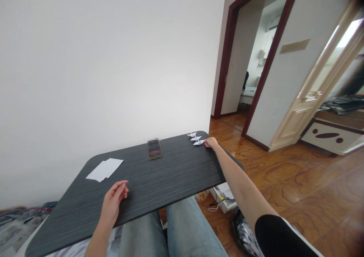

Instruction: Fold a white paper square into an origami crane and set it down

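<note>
Three white folded paper cranes stand in a slanting row at the far right corner of the dark table [159, 177]. My right hand [211, 142] reaches out to the nearest paper crane [198, 142], its fingers pinched at that crane's right end. Just behind are the middle crane [195, 138] and the far crane [192, 134]. My left hand [114, 200] is over the table's front left part, fingers loosely curled together, with nothing visible in them. A few white paper sheets [104, 169] lie beyond it, overlapping.
A dark, blurred-out flat object [154, 149] sits near the table's back edge, by the white wall [113, 59]. Below the right side are a white box [224, 200] with papers and cables, and a black bag [244, 230]. A doorway [250, 59] opens at right.
</note>
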Tool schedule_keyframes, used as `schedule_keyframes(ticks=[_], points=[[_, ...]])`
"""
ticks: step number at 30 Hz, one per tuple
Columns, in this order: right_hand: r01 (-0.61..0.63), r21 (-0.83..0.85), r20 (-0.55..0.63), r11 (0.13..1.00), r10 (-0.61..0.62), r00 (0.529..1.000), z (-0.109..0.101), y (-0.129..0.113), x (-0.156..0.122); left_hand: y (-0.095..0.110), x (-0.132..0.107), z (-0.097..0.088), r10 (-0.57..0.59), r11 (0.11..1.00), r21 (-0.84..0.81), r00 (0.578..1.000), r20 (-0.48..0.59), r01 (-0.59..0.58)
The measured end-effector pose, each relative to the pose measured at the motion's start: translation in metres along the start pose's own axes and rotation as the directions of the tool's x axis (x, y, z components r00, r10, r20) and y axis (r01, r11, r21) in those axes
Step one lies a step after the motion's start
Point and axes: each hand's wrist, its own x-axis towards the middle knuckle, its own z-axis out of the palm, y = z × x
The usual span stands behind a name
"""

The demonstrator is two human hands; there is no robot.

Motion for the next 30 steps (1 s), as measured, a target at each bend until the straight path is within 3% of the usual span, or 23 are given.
schedule_keyframes(ticks=[4,9,30], points=[[-0.146,-0.022,0.042,0.989,0.147,0.988,0.001,0.005,0.01,-0.003,0.001,-0.002,0.0,1.0,0.003,1.0,0.007,0.0],[-0.214,-0.022,0.062,0.977,0.215,0.975,0.002,0.011,0.02,-0.004,0.002,-0.003,-0.002,1.0,-0.002,1.0,0.015,0.002],[-0.156,-0.08,0.023,0.984,0.159,0.987,0.001,0.021,0.025,-0.005,0.002,-0.006,0.005,1.0,-0.009,0.999,0.036,-0.005]])
